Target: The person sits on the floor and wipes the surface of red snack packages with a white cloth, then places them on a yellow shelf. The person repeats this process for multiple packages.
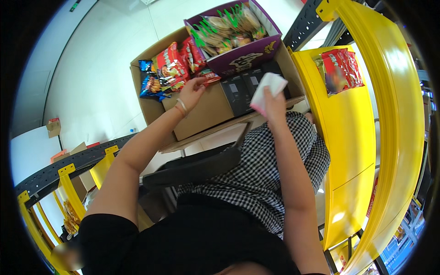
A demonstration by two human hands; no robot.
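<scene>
A large cardboard box (147, 110) stands before me. My left hand (193, 92) is over its middle, fingers curled beside a small red snack packet (210, 76); whether it grips the packet I cannot tell. In my right hand (274, 103) is a white packet with a pink edge (270, 87), held over the box's right side. Red snack bags (170, 67) and blue snack bags (148, 84) fill the left part. Dark boxes (236, 94) lie at the right, next to a brown carton (206, 110). A purple box (240, 56) of wrapped snacks rests on the far side.
Red snack bags (342, 72) lie on the yellow metal shelf (350, 137) at my right. A second rack with a black perforated beam (82, 156) runs along the left. A dark chair part (196, 168) is close to my lap. Small cartons (54, 128) stand farther left.
</scene>
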